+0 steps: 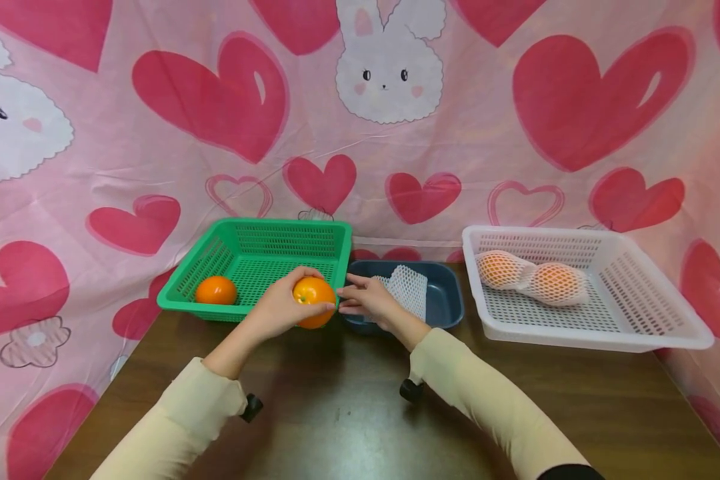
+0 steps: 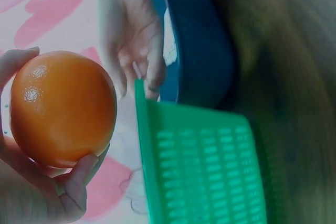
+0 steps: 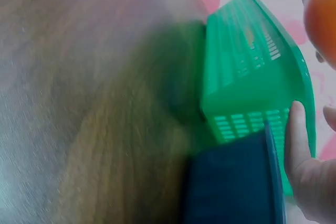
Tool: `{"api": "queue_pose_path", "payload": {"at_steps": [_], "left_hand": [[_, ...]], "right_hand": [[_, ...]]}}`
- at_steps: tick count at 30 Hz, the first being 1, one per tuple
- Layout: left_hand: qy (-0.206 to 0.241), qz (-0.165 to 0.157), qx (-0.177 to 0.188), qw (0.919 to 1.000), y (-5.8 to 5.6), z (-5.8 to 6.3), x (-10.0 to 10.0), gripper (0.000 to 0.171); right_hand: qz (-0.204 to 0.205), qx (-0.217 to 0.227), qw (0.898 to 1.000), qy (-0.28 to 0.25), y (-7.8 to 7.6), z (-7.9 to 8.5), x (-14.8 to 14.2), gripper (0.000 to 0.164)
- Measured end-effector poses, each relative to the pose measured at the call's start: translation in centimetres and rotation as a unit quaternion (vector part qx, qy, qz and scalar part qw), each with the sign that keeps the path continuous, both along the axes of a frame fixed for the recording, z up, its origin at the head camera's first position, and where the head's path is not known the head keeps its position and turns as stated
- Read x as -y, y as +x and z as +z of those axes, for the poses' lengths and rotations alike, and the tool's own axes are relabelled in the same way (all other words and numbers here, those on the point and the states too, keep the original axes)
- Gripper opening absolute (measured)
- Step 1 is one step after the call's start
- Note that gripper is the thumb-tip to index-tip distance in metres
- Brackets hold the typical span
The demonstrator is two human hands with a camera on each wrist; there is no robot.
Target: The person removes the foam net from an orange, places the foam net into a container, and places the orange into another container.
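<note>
My left hand (image 1: 276, 308) grips an orange (image 1: 315, 293) between thumb and fingers, above the front right corner of the green basket (image 1: 264, 265). In the left wrist view the held orange (image 2: 63, 109) shows bare, glossy skin. My right hand (image 1: 372, 301) is over the left end of a dark blue tray (image 1: 447, 297), close to the basket's right rim. Its fingers are extended towards the orange, holding nothing I can see. White foam mesh sleeves (image 1: 411, 288) lie in the tray, partly behind that hand. Another bare orange (image 1: 216, 291) sits in the basket's front left corner.
To the right stands a white basket (image 1: 576, 339) with two oranges (image 1: 557, 284) in white foam nets at its left side. All the containers stand along the back of the brown wooden table (image 1: 348, 420). A pink heart-patterned cloth (image 1: 360, 147) hangs behind them.
</note>
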State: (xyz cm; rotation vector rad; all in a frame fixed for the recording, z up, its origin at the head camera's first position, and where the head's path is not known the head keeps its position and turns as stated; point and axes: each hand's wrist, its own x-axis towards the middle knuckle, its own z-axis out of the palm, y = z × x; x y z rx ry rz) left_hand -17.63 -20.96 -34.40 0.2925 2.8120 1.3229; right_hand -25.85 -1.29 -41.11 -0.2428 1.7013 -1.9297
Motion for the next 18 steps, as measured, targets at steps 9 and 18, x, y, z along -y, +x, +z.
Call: {"api": "queue_pose_path", "payload": {"at_steps": [9,18], "left_hand": [[-0.015,0.031,-0.008,0.9994,-0.8,0.3,1.7,0.054],[0.018,0.073,0.023,0.9969,-2.0,0.3,4.3,0.058]], "right_hand": [[-0.028,0.053,0.996,-0.067,0.5,-0.6,0.7,0.056],[-0.041,0.054,0.995,-0.068,0.7,-0.6,0.9,0.053]]}}
